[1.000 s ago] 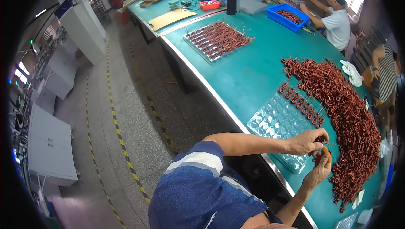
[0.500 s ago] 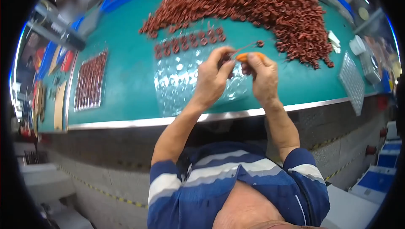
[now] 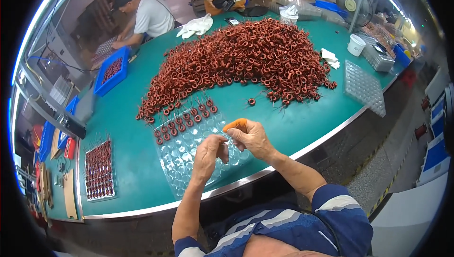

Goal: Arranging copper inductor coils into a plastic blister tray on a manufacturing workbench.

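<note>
Item: loose red ring-shaped coil, one, flat on the green counter, apart from the heap of red coils. Position: on the far side of the fingers, beyond the right hand, which is nearer; the left hand is farther off, to the near left. Long axis: none evident, outline near round; wire leads too fine to trace.

Item: right hand, fingers pointing left, thumb and index brought together. Orange sleeve-like piece lies along the index, roughly crosswise; whether worn or gripped cannot be told.

Item: left hand, fingers curled in beside the right fingertips, with little gap showing. Any coil or lead between the two hands is too small or hidden to confirm.

Item: clear blister tray, beneath both hands, extending left. Two rows of seated red coils along its far edge, left of and beyond the fingers; pockets nearer the person show bare plastic.
</note>
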Motion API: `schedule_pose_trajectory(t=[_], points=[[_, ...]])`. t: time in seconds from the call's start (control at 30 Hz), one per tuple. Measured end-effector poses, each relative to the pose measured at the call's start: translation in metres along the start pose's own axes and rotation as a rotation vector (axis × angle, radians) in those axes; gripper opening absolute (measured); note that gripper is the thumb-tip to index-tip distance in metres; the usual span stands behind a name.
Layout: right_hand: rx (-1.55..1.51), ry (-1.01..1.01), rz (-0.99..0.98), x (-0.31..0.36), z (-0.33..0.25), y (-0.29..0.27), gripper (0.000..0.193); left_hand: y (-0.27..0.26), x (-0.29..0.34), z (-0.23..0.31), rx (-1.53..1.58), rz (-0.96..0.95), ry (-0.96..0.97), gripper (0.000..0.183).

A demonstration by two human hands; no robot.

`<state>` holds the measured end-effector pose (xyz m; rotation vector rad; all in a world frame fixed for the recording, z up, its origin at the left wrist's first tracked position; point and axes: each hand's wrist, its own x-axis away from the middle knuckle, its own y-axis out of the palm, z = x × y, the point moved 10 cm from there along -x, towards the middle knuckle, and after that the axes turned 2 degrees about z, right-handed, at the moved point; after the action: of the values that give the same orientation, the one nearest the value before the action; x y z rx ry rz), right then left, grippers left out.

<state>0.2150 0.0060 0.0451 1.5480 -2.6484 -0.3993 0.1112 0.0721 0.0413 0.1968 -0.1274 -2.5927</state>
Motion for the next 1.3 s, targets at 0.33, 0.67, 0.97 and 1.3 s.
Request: schedule_pose_trajectory(t=[0.33,0.67,0.97,1.3], points=[[-0.178,-0.024,-0.075,0.0,0.005,0.002,0.025,0.0,-0.003,0.005,0.111,0.108,0.085,0.017],[-0.055,0.069,0.006,0.008,0.024,-0.011,0.037,-0.007,-0.005,0.03,-0.465,0.189,0.218,0.017],[-0.246,0.274,-0.116,0.017,0.034,0.005,0.03,0.021,-0.004,0.05,-0.973,-0.084,0.267,0.022],[-0.349,0.36,-0.21,0.019,0.039,0.009,0.025,0.047,0.01,0.066,-1.057,-0.433,0.255,0.023]])
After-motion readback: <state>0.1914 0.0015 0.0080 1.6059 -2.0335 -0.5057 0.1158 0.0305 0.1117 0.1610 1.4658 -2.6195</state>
